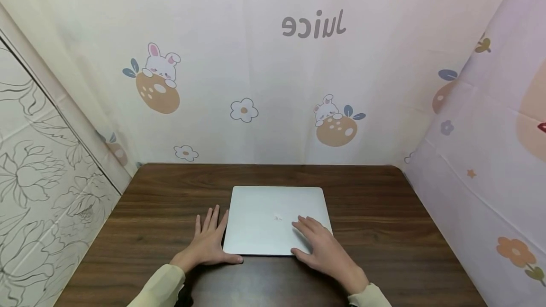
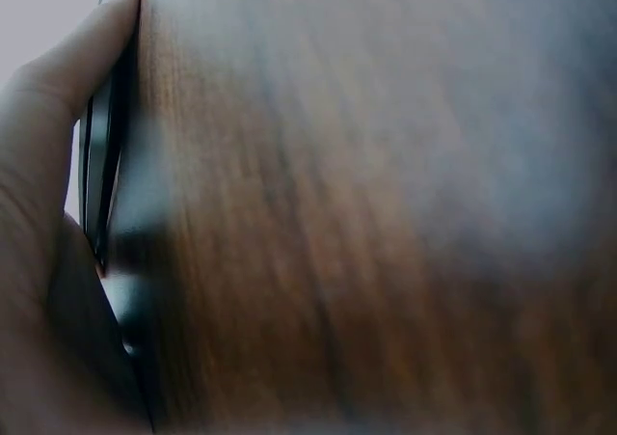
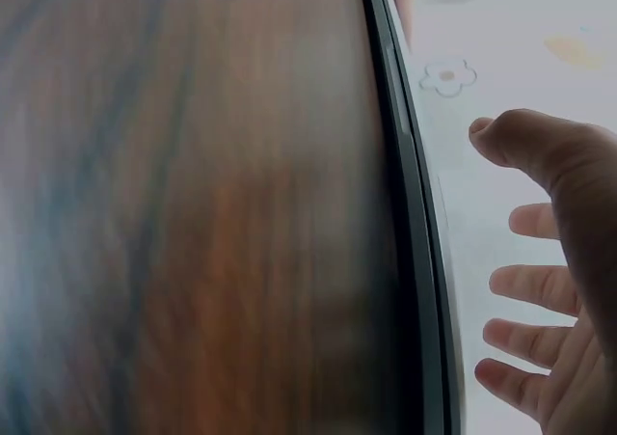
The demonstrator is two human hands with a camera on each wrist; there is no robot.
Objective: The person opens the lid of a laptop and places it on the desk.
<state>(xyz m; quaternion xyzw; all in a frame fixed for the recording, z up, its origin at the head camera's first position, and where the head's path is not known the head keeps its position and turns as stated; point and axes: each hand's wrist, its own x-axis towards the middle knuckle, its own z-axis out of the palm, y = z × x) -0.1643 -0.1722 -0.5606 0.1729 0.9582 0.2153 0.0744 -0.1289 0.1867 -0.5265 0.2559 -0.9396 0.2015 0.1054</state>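
Since its lid [image 1: 256,212] is down, the laptop [image 1: 264,231] shows me mostly a pale top with a small logo [image 1: 278,218] near the middle. It lies flat on the worktop [image 1: 375,212], about midway between the left and right edges, a little short of the far edge. Its long axis runs left to right, parallel to that far edge; which side has the hinge I can't tell.

The left hand [image 1: 209,243] is at the laptop's near left corner, thumb out along the near side, fingers spread beside the left side and pointing to the far edge; that grip clasps nothing. The right hand [image 1: 319,245] is over the near right corner, hiding it, fingers extended toward the far left, grip relaxed; whether they touch the lid I can't make out.

Pale sleeves [image 1: 159,283] end at the wrists. Beyond the far edge hangs a printed curtain [image 1: 256,70], its "Juice" lettering [image 1: 314,24] reversed.
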